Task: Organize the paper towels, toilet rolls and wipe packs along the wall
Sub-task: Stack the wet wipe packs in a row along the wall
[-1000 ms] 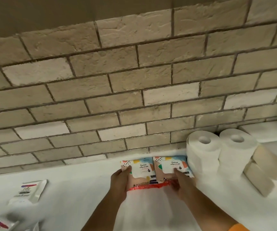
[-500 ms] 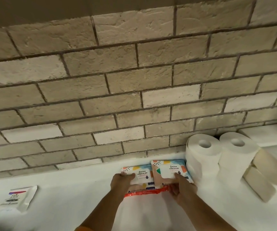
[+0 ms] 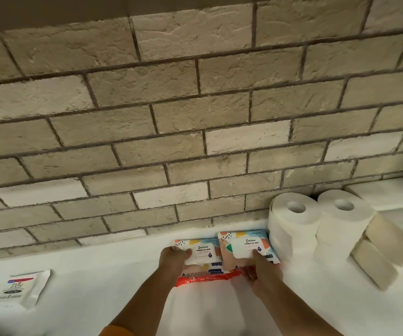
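Two colourful wipe packs lie side by side on the white worktop (image 3: 98, 275), close to the brick wall (image 3: 195, 117). The left hand (image 3: 173, 260) grips the left pack (image 3: 204, 251) at its left edge, with the thumb on top. The right hand (image 3: 262, 271) holds the right pack (image 3: 244, 244) at its near edge, also with the thumb on top; the other fingers are curled below. The right pack slightly covers the right edge of the left pack, and its far side is very near the wall. Under both packs lies a red pack (image 3: 203, 279), of which only the near strip shows.

Just beside the right pack, two stacks of toilet rolls (image 3: 292, 224) stand upright near the wall, touching each other. To the right of them, two beige bundles (image 3: 384, 248) lie tilted, one partly on the other. Behind these, a white block (image 3: 389, 192) lies along the wall. Far to the left, well apart from the hands, a white Dove pack (image 3: 24, 284) lies flat on the worktop.
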### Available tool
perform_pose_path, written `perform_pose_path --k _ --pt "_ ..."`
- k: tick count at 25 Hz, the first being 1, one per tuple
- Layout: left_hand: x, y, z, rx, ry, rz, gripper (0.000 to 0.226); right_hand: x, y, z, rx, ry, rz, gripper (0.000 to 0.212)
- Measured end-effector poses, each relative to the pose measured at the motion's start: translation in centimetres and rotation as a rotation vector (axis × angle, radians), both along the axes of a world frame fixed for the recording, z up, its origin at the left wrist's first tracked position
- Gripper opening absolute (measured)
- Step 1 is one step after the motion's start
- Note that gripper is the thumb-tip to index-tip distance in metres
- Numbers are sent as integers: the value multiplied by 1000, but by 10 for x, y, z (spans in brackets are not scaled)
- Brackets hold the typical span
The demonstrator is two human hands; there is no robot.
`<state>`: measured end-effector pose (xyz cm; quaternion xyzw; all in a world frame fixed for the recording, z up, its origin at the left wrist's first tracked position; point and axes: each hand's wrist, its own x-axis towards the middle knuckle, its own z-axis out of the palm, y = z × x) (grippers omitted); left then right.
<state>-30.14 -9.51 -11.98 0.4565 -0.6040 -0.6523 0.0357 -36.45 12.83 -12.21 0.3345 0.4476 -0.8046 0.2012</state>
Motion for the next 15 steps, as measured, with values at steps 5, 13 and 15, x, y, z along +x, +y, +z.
perform_pose_path --k 5,13,15 --pt "5 2 -2 -170 -71 -1 45 3 0 6 -36 28 -10 27" --pt "1 23 6 -273 -138 48 50 9 -4 10 52 49 -20 38" --pt "2 23 5 -261 -139 46 47 10 -4 12 63 43 -9 39"
